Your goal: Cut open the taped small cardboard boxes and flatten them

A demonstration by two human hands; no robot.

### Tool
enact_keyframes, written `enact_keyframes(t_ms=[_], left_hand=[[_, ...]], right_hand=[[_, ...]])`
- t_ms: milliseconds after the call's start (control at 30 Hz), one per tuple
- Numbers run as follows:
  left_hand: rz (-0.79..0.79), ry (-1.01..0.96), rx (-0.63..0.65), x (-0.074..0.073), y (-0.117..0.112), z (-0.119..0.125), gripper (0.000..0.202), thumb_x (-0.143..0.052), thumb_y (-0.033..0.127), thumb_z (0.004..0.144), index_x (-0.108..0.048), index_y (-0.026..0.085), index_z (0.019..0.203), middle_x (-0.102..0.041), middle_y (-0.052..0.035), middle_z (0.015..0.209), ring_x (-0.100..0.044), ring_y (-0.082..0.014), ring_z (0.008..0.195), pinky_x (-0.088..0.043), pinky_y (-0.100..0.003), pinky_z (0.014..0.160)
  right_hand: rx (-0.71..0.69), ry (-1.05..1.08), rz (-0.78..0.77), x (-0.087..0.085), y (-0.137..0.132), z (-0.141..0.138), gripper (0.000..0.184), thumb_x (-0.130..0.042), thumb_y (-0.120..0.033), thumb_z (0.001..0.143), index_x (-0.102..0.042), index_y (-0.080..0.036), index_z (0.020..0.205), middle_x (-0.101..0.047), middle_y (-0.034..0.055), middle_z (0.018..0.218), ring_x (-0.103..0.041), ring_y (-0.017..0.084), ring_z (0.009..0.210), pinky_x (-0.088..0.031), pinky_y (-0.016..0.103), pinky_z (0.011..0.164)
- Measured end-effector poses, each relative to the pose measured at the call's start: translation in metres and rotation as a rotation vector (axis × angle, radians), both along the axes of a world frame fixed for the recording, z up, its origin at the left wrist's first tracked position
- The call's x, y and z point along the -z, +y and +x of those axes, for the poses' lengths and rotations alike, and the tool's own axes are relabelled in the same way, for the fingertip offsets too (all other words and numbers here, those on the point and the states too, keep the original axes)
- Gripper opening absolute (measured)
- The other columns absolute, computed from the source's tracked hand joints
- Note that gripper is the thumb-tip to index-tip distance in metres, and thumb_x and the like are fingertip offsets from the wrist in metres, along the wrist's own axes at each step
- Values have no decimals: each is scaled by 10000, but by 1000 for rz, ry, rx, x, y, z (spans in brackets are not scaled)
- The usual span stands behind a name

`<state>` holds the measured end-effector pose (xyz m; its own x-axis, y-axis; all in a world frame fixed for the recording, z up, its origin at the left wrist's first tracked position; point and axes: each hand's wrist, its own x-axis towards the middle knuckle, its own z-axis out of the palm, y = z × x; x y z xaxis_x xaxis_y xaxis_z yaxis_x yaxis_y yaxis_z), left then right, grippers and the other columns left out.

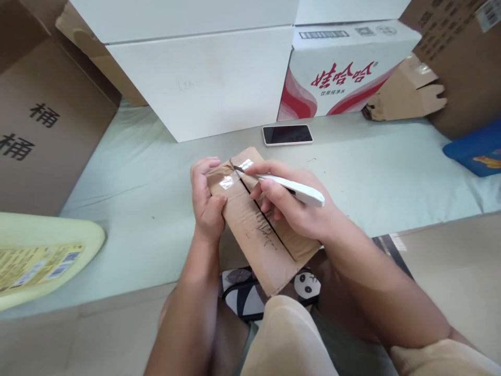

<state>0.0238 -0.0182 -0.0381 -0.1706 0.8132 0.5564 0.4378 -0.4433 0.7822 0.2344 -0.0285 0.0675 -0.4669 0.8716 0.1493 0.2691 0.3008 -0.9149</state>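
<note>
A small brown cardboard box (250, 224) is tilted above my lap, its far part over the edge of the pale green surface. A dark seam runs along its top face, with black handwriting beside it and shiny clear tape near the far end. My left hand (209, 196) grips the box's far left corner, thumb on top. In my right hand (291, 201) is a white utility knife (295, 189), its dark blade tip at the far end of the seam, where the tape is. Whether the blade is in the seam I cannot tell.
A phone (287, 134) lies face up beyond the box. Behind it stand white cartons (219, 83) and a red-and-white water carton (332, 78). Large brown boxes (47, 120) rise at the left, a yellow-green container (47, 256) lies in front, and a blue package (477, 149) sits at the right.
</note>
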Motion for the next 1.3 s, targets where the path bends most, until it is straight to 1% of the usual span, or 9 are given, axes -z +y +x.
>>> enact_keyframes(t_ms=[67,133,233,367,500,633,933,1133,1300], left_hand=[[69,-65,23,-2,0,3,463,-518,598,883,-601,295,1223,-621,-85,1258,-598,-332,1295,-494,-528,1157],[91,-91,29,-6,-1,5,383,-552,538,881,-637,294,1164,-630,-91,1229,-603,-330,1265,-496,-540,1147],[58,-41,36,-12,-4,4,267,-575,459,874,-695,286,1038,-645,-96,1193,-581,-340,1279,-500,-554,1131],[-8,15,53,-16,-5,1,239,-558,416,861,-736,282,947,-674,-101,1145,-533,-347,1329,-505,-549,1129],[-5,24,69,-17,-5,1,219,-544,359,861,-742,284,914,-682,-96,1053,-531,-342,1312,-501,-549,1130],[12,13,46,-16,-5,4,221,-532,329,867,-741,269,901,-674,-101,1085,-537,-338,1298,-522,-537,1097],[-16,18,9,-17,-5,5,238,-527,378,860,-741,273,866,-677,-103,1022,-538,-337,1291,-529,-519,1090],[-22,42,-22,-16,-5,5,269,-512,434,882,-727,273,860,-671,-99,1029,-534,-334,1289,-512,-516,1105],[6,26,-21,-17,-5,6,240,-509,352,840,-731,267,874,-669,-93,1020,-550,-327,1262,-500,-528,1120]], right_hand=[[5,-19,18,-1,0,0,392,-506,-505,1058,-691,-204,1229,-755,34,920,-660,147,752,-506,266,693],[11,-24,17,-1,-1,0,398,-503,-514,1058,-693,-204,1219,-756,34,907,-651,146,737,-504,268,689],[19,-17,13,1,-2,0,412,-492,-531,1064,-695,-209,1221,-746,25,862,-638,141,707,-502,266,679],[27,8,8,3,-2,-1,384,-499,-504,1066,-698,-209,1210,-740,28,866,-665,151,747,-504,264,681],[8,-6,-6,-1,-1,-2,381,-503,-508,1060,-688,-209,1206,-734,35,861,-681,166,772,-508,270,686],[10,-29,-11,-3,0,-4,339,-513,-464,1050,-682,-208,1192,-724,27,839,-682,167,772,-511,271,693],[49,62,-27,7,-2,-2,344,-507,-476,1055,-699,-196,1108,-694,-1,755,-621,132,669,-506,262,672],[45,66,-22,6,-3,-1,381,-507,-512,1061,-684,-207,1208,-722,5,819,-636,130,686,-499,259,667],[24,64,20,7,-3,-1,406,-481,-545,1074,-688,-217,1196,-724,9,830,-621,126,667,-493,260,665]])
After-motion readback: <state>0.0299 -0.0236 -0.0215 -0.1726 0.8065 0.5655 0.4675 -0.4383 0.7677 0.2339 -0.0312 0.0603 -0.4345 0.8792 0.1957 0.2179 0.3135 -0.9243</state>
